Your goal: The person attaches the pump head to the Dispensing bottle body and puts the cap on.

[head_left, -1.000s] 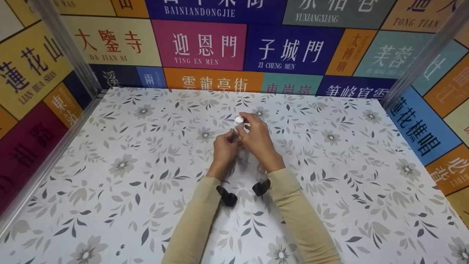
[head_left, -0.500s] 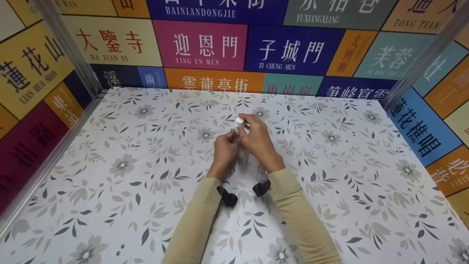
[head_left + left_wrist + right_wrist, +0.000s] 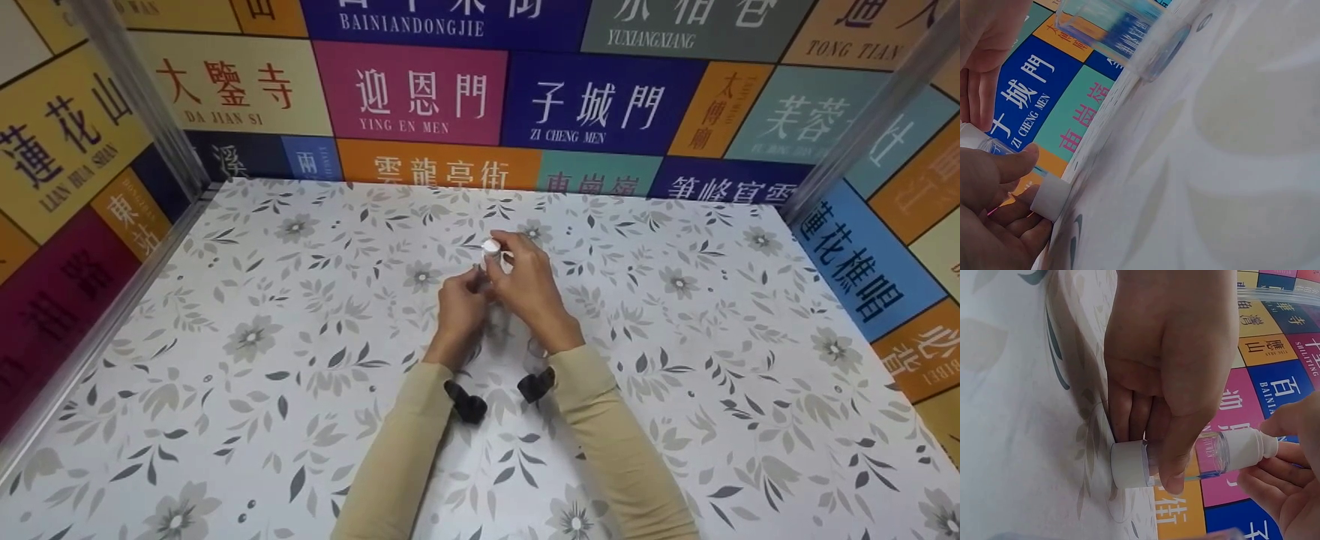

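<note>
So the left grip (image 3: pixel 459 304) has thumb and fingers pinched round the small clear cylindrical bottle (image 3: pixel 1210 455), plastic by the look of it, while the right grip (image 3: pixel 531 283) pinches its white pump-style top (image 3: pixel 1241 449). Both grips are busy on the same bottle, one low, one high, out in front of the person, roughly upright.

My guess is the top is being twisted or seated; from here I can't tell which way, if it's turning at all. Either way, I'd let the lower fingers do nothing but anchor the body, and turn from the upper fingertips only, straight along the bottle's axis. Tilt it and you could cross the thread, if there is one. Go easy on the squeeze too, smooth clear walls probably slip.

Looks-wise it's a neat slim thing: see-through middle, white top stepping down to a narrower tip, plain white band (image 3: pixel 1129 464) round the bottom. Can't make out any liquid inside. The bottom sits right down by the white leaf-and-flower patterned desk (image 3: pixel 300 390), but whether it touches, no idea.

Further out, there's a clear, colourless cup-like piece (image 3: pixel 1123 34) on the desk, near the right wrist. Behind it all, a wall of colourful sign panels (image 3: pixel 442 97).
</note>
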`<state>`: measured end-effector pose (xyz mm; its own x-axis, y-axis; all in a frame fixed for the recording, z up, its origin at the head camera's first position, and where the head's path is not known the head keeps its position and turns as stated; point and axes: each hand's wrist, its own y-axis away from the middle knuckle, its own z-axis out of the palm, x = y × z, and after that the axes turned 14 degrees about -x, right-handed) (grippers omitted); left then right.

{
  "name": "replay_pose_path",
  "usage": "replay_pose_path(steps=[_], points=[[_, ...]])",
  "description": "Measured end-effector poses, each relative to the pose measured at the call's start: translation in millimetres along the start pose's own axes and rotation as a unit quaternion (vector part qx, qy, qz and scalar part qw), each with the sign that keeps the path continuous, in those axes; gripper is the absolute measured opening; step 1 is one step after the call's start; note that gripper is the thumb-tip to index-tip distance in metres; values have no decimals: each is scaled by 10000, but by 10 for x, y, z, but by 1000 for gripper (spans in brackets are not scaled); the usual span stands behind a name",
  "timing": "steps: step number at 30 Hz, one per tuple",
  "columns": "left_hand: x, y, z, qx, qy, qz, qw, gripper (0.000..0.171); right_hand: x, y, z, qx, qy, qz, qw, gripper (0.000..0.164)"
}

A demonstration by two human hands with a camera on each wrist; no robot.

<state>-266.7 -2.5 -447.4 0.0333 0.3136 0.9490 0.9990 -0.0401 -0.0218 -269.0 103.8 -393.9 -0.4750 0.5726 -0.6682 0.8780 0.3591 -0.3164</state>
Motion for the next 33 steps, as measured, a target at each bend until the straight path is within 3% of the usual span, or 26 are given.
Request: replay_pose_path(steps=[13,19,33], points=[[-2,1,-9,-125,-83,-87,9998,29,-11,16,-2,-95,220,201,9995,34],[18,-11,2,-213,251,-363,9988,36,-19,2,-7,-94,90,237,9996,35],[7,-11,0,-80,157,-130,9998,19,-10,3,-1,-61,255,165,9995,33]])
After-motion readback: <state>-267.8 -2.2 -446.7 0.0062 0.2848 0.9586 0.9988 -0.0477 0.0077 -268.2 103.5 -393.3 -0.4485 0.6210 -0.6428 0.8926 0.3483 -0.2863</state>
